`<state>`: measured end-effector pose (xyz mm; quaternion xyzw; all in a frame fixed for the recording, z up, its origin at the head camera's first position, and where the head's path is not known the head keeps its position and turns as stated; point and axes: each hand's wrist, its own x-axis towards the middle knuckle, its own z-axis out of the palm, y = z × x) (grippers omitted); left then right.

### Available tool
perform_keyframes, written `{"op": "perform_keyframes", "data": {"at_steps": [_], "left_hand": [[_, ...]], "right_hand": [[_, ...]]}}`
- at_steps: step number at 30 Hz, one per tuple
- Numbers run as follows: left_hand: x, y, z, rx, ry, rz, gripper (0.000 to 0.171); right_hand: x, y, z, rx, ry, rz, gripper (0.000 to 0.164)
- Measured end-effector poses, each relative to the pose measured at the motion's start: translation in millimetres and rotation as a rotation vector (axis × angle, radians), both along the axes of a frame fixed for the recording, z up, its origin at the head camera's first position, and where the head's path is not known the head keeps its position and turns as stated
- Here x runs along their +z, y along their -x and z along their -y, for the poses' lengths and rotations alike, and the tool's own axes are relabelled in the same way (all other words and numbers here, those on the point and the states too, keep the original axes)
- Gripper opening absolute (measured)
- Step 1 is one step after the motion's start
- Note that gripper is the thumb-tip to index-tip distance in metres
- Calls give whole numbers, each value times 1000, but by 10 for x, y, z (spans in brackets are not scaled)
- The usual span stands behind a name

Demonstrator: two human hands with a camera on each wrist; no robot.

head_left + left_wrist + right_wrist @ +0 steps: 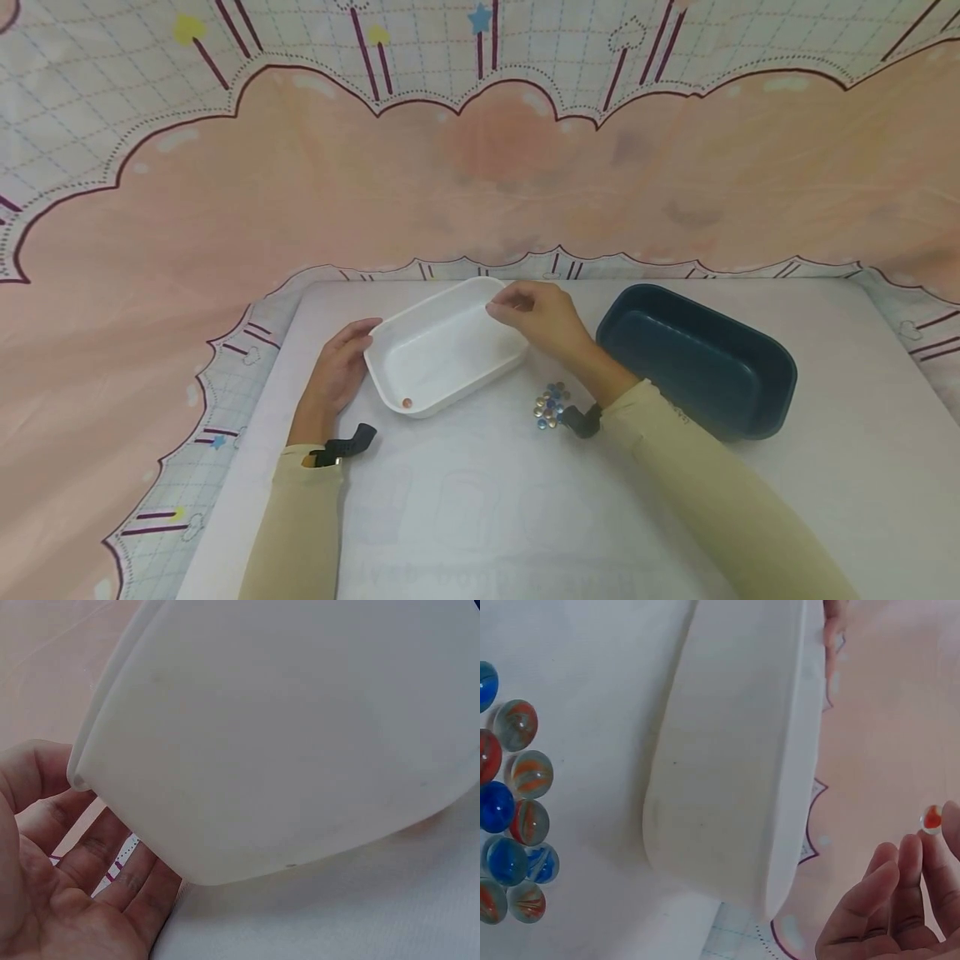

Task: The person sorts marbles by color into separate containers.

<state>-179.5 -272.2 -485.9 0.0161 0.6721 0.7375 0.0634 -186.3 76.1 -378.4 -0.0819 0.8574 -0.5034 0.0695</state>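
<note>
Left hand [339, 372] grips white rectangular plastic tray [442, 353] at nine o'clock, likely steadying it | right hand [549, 322] fingertip-pinches small orange-and-clear glass marble [931, 818] near tray's two-o'clock end, presumably for control

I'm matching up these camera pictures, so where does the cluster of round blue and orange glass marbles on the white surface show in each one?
Head: the marble cluster lies right of centre, below the middle.
Left wrist: not in it.
Right wrist: the marble cluster runs down the left edge, partly cut off.
Shared landmark: the white, rounded, rectangular tray, in all three views.
</note>
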Motion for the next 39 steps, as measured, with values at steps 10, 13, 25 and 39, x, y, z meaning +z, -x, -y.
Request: {"op": "perform_keyframes", "data": {"at_steps": [10, 13, 25, 39], "left_hand": [[-3, 10, 2, 3, -7, 4, 34], [-1, 11, -1, 5, -15, 1, 32], [1, 6, -9, 7, -18, 12, 32], [-12, 21, -3, 27, 4, 38, 33]], "right_hand": [[51, 2, 38, 5, -8, 12, 24], [65, 0, 40, 6, -8, 18, 24], [67, 5, 31, 17, -4, 4, 24], [9, 21, -21, 9, -35, -5, 22]]}}
